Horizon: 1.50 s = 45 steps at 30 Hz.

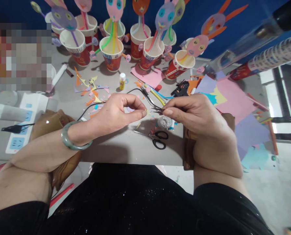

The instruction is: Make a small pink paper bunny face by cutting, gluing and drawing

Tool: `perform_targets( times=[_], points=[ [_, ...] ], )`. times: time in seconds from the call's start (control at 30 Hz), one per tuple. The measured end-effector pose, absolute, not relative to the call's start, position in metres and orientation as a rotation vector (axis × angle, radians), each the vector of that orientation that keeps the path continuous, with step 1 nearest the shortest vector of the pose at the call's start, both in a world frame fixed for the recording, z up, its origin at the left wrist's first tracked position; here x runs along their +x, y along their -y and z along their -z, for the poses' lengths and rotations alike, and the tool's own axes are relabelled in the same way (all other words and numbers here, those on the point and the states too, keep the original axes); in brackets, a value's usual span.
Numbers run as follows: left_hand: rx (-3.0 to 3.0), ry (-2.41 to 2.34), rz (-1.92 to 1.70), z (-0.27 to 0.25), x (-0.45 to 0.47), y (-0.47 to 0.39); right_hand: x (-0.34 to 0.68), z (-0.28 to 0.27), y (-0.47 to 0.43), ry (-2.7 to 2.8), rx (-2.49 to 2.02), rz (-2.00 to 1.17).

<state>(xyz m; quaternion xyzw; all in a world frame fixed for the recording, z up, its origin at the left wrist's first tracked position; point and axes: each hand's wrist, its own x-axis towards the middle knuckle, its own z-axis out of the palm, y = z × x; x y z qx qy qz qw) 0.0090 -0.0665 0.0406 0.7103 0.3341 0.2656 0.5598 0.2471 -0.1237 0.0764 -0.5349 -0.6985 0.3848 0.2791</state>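
Note:
Thumb and forefinger of my left hand (122, 112) are closed in a pinch on a tiny pale yellow piece, its shape too small to make out. Facing it, my right hand (188, 112) grips dark, fine-pointed tweezers (157, 111), their tips directed left at the pinched piece. Whether the tips touch it I cannot tell. Below the hands, scissors (157, 138) with black handles lie on the grey table (111, 147). A small round clear container (166, 122) sits just under my right fingertips. Behind the fingers is a black glue gun (181, 88).
Along the back stand several red paper cups (111, 55) bearing paper rabbit heads on coloured stems. Paper scraps (92, 88) and a glue stick (122, 81) lie mid-table. Coloured sheets (235, 98) and stacked cups (270, 55) are right; a power strip (27, 120) is left.

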Motion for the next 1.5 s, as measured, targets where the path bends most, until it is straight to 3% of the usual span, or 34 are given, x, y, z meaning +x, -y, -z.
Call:
perform_targets(
  times=[1.5],
  points=[
    [1.825, -0.825, -0.535, -0.0494, 0.0103, 0.0696, 0.246, -0.078, 0.1263, 2.05, -1.467, -1.032]
  ],
)
